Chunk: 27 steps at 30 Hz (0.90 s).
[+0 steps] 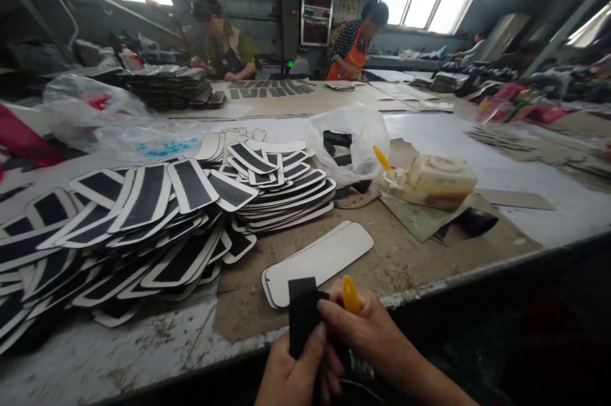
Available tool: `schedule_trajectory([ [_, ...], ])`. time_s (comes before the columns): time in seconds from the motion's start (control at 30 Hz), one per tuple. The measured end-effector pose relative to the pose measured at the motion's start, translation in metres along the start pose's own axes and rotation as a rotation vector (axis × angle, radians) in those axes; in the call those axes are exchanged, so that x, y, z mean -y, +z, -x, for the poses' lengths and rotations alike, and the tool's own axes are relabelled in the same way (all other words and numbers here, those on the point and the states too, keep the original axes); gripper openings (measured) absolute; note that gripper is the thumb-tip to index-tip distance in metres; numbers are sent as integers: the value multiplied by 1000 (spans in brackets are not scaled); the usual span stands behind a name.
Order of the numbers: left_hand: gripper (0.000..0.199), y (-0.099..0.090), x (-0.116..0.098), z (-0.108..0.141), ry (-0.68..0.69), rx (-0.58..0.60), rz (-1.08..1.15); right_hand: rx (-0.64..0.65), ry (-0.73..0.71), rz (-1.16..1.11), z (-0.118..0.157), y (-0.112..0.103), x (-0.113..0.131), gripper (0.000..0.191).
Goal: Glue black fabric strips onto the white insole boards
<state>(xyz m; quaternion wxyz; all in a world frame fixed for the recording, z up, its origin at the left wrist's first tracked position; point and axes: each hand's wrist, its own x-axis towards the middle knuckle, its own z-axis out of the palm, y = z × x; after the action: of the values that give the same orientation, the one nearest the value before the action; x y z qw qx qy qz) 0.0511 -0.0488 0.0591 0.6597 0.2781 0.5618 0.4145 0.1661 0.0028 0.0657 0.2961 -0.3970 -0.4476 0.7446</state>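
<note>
Near the table's front edge, my left hand (296, 368) is closed around a dark, flat strip of material (300, 307) that stands up from my grip. Thumb and fingers of my right hand (377, 333) pinch the same strip at its right side. A yellow-handled tool (351, 294) is also tucked in my right hand; its working end is hidden. Just beyond my hands lie a few long white pieces with rounded corners (329, 256), overlapping on brown card (405, 259). To the left spreads a large heap of white-bordered pieces with black panels (143, 196).
A cloudy plastic container (442, 180) with brownish contents lies beyond, a yellow handle (382, 156) beside its neck. Behind the heap sits a clear bag with black pieces (353, 139). Two people (226, 49) work across the tables. The table edge (458, 279) runs along my right.
</note>
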Motion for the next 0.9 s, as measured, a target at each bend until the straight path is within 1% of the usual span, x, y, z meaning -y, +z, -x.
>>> schedule_trajectory([
  [0.03, 50, 1, 3, -2, 2, -3, 32, -51, -23, 41, 1, -5, 1, 37],
  [0.1, 48, 2, 10, -7, -10, -36, 109, -195, -61, 122, 2, -14, 2, 38],
  [0.13, 50, 3, 12, -9, -15, -56, 145, -228, -55, 128, 2, -16, 0, 38],
  [0.2, 54, 6, 17, -14, -10, -81, 192, -168, 8, 46, 1, -17, -6, 38],
  [0.27, 53, 10, 22, -18, 10, -90, 202, -84, 71, -84, 1, -15, -14, 38],
  [0.3, 52, 12, 25, -19, 19, -95, 201, -68, 90, -142, 1, -14, -18, 39],
  [0.37, 50, 17, 33, -19, 42, -87, 200, -84, 100, -217, 4, -14, -23, 39],
  [0.43, 49, 22, 45, -18, 57, -55, 205, -101, 111, -235, 6, -19, -23, 36],
  [0.5, 49, 25, 55, -16, 48, -19, 214, -124, 120, -183, 7, -25, -19, 33],
  [0.57, 48, 26, 62, -13, 34, -22, 242, -175, 109, -73, 4, -30, -15, 33],
  [0.63, 46, 24, 63, -12, 31, -62, 267, -230, 74, 57, -2, -32, -13, 36],
  [0.77, 44, 18, 56, -13, 9, -152, 246, -371, -16, 304, -15, -31, -13, 45],
  [0.83, 46, 17, 54, -13, -9, -178, 226, -403, -31, 308, -19, -29, -12, 45],
  [0.9, 49, 16, 55, -10, -24, -202, 215, -435, -38, 214, -20, -28, -7, 41],
])
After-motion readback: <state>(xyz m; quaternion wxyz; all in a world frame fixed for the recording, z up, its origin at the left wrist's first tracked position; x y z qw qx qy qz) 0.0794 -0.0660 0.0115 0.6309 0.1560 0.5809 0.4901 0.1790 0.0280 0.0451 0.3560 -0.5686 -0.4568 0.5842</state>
